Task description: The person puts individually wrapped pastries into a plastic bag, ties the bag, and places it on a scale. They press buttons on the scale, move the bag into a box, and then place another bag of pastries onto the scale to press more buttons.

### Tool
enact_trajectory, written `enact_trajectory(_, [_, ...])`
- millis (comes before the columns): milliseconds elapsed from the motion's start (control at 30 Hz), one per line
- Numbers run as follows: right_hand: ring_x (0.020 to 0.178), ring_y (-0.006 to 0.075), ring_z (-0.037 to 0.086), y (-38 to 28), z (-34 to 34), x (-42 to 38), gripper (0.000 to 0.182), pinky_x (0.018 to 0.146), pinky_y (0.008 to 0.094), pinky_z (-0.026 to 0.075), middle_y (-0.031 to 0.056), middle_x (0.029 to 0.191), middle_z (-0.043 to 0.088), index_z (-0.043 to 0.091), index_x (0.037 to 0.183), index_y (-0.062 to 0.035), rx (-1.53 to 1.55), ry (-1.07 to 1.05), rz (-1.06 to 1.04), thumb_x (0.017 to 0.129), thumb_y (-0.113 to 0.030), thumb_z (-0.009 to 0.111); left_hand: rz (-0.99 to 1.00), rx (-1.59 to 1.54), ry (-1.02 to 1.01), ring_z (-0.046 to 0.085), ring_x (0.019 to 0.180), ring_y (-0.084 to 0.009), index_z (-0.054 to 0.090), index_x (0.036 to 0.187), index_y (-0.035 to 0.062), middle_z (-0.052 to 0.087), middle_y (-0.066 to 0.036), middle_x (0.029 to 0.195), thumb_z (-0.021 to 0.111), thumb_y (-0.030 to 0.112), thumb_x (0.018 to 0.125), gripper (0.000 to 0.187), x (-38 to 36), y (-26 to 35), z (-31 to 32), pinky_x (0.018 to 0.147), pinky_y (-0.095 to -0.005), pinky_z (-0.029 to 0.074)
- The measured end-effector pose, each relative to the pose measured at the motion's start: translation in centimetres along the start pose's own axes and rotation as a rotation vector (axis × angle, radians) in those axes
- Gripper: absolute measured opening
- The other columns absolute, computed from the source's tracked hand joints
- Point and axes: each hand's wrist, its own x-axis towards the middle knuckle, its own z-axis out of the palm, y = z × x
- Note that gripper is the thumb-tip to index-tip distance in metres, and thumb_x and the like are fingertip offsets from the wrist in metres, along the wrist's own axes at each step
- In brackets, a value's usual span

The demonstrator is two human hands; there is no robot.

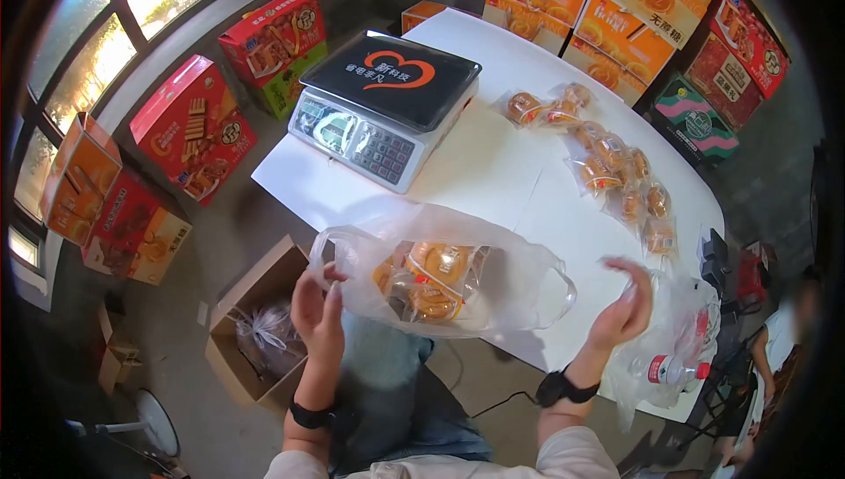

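Observation:
A translucent white plastic bag (519,290) lies near the table's front edge, with its handles spread left and right. Inside it are several clear-wrapped round pastries (437,261). At the bag's left handle is my left hand (319,313), thumb and fingers apart; the fingertips seem to touch the plastic. My right hand (623,310) is raised off the bag's right end, fingers loosely curved and apart, holding nothing. More wrapped pastries (607,155) form a curved row on the right side of the white table (502,166).
A digital scale (387,109) stands at the table's back left. On the right lie a crumpled plastic bag (647,347) and a bottle (673,369). A cardboard box (236,338) sits on the floor at left. Gift boxes (198,131) line the walls. A person (779,342) is at far right.

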Motion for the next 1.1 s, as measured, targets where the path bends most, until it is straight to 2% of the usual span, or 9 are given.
enact_trajectory(133, [0.097, 0.0249, 0.052, 9.9, 0.8, 4.1, 0.027, 0.087, 0.0329, 0.038, 0.0159, 0.101, 0.057, 0.055, 0.105, 0.0014, -0.148, 0.052, 0.189, 0.082, -0.011, 0.052, 0.030, 0.037, 0.049, 0.052, 0.081, -0.0134, 0.051, 0.100, -0.0011, 0.055, -0.007, 0.094, 0.052, -0.004, 0.082, 0.019, -0.7, -0.6, -1.0, 0.070, -0.0270, 0.044])
enact_trajectory(333, [0.117, 0.0347, 0.038, 23.1, 4.2, 9.3, 0.067, 0.098, 0.0425, 0.029, 0.0241, 0.123, 0.042, 0.032, 0.131, -0.0040, -0.822, -0.236, 0.113, 0.076, -0.025, 0.064, 0.125, -0.041, 0.005, 0.052, 0.081, -0.0136, 0.048, 0.106, -0.0004, 0.054, -0.008, 0.094, 0.056, 0.001, 0.081, 0.027, -1.0, -1.1, -1.3, 0.073, -0.0283, 0.043])
enact_trajectory(400, [0.123, 0.0385, 0.030, 25.8, 5.1, 10.0, 0.081, 0.101, 0.0486, 0.024, 0.0259, 0.131, 0.033, 0.024, 0.136, -0.0107, -1.076, -0.352, 0.281, 0.071, -0.033, 0.067, 0.113, 0.016, 0.051, 0.052, 0.081, -0.0149, 0.049, 0.102, 0.0009, 0.054, -0.007, 0.087, 0.056, 0.006, 0.081, 0.023, -1.0, -0.6, -0.5, 0.079, -0.0304, 0.042])
enact_trajectory(467, [0.124, 0.0387, 0.027, 28.6, 6.0, 10.2, 0.084, 0.101, 0.0497, 0.023, 0.0261, 0.133, 0.031, 0.022, 0.138, -0.0151, -1.105, -0.379, 0.381, 0.070, -0.035, 0.067, 0.062, 0.065, 0.112, 0.051, 0.080, -0.0160, 0.049, 0.098, 0.0024, 0.053, -0.005, 0.080, 0.056, 0.010, 0.080, 0.021, -1.0, -0.4, 0.1, 0.089, -0.0366, 0.039])
enact_trajectory(567, [0.125, 0.0385, 0.026, 31.3, 6.5, 10.0, 0.085, 0.101, 0.0503, 0.023, 0.0246, 0.133, 0.031, 0.022, 0.138, -0.0217, -1.146, -0.447, 0.479, 0.068, -0.035, 0.068, 0.075, 0.092, 0.099, 0.051, 0.078, -0.0155, 0.048, 0.099, 0.0029, 0.052, -0.005, 0.079, 0.056, 0.010, 0.079, 0.023, -0.7, -0.3, 0.4, 0.091, -0.0392, 0.037])
enact_trajectory(667, [0.122, 0.0397, 0.029, 30.5, 6.7, 9.8, 0.079, 0.101, 0.0486, 0.024, 0.0233, 0.127, 0.037, 0.026, 0.137, -0.0219, -1.116, -0.514, 0.444, 0.070, -0.033, 0.067, 0.134, 0.026, 0.024, 0.051, 0.081, -0.0126, 0.044, 0.110, 0.0012, 0.053, -0.006, 0.091, 0.060, 0.004, 0.079, 0.034, -0.8, -1.3, -0.5, 0.075, -0.0278, 0.042])
enact_trajectory(967, [0.114, 0.0344, 0.038, 25.6, 6.3, 7.0, 0.069, 0.095, 0.0488, 0.030, 0.0161, 0.115, 0.046, 0.035, 0.132, -0.0225, -0.951, -0.646, 0.187, 0.070, -0.028, 0.066, 0.206, 0.038, 0.066, 0.050, 0.084, -0.0140, 0.042, 0.112, 0.0025, 0.052, -0.006, 0.091, 0.058, 0.004, 0.079, 0.037, -0.4, -1.1, 0.2, 0.091, -0.0338, 0.034])
enact_trajectory(1033, [0.114, 0.0345, 0.038, 22.6, 6.6, 6.6, 0.069, 0.095, 0.0483, 0.030, 0.0164, 0.116, 0.046, 0.035, 0.132, -0.0218, -0.910, -0.693, 0.120, 0.071, -0.026, 0.066, 0.200, 0.020, 0.082, 0.050, 0.086, -0.0141, 0.041, 0.114, 0.0026, 0.052, -0.007, 0.093, 0.059, 0.004, 0.079, 0.039, -0.7, -1.1, 0.0, 0.088, -0.0326, 0.037])
enact_trajectory(1100, [0.115, 0.0349, 0.038, 20.0, 6.9, 6.4, 0.070, 0.096, 0.0472, 0.029, 0.0167, 0.120, 0.044, 0.035, 0.132, -0.0158, -0.735, -0.558, 0.093, 0.070, -0.019, 0.068, 0.147, -0.004, 0.117, 0.050, 0.087, -0.0141, 0.041, 0.114, 0.0025, 0.052, -0.007, 0.094, 0.059, 0.004, 0.079, 0.040, -0.8, -0.7, 0.0, 0.084, -0.0305, 0.040])
